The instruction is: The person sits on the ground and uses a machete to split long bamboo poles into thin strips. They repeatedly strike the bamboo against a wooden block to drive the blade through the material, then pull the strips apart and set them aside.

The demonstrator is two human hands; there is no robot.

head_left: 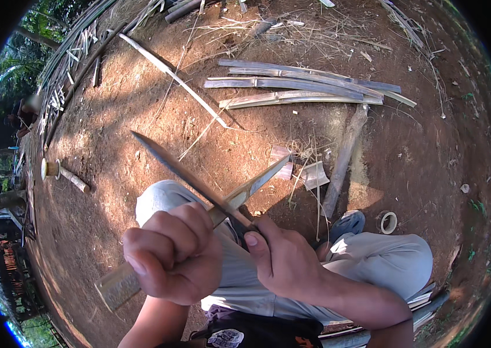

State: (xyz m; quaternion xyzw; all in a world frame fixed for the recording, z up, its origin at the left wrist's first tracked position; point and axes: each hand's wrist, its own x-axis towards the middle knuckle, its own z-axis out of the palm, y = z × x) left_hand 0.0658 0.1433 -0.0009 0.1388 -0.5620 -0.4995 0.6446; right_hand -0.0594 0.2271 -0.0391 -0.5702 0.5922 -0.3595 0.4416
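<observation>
At lower centre of the frame, the left hand is clenched around a bamboo strip that slants toward the upper right. The right hand grips the handle of a long knife, its blade lying across the strip. A pile of split bamboo slats lies on the bare earth ground near the top.

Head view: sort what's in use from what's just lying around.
In use:
- left hand gripping a bamboo strip
- right hand holding a long knife against it

Lying about:
- pile of split bamboo slats
- tape roll
- short bamboo tube
- wooden post
</observation>
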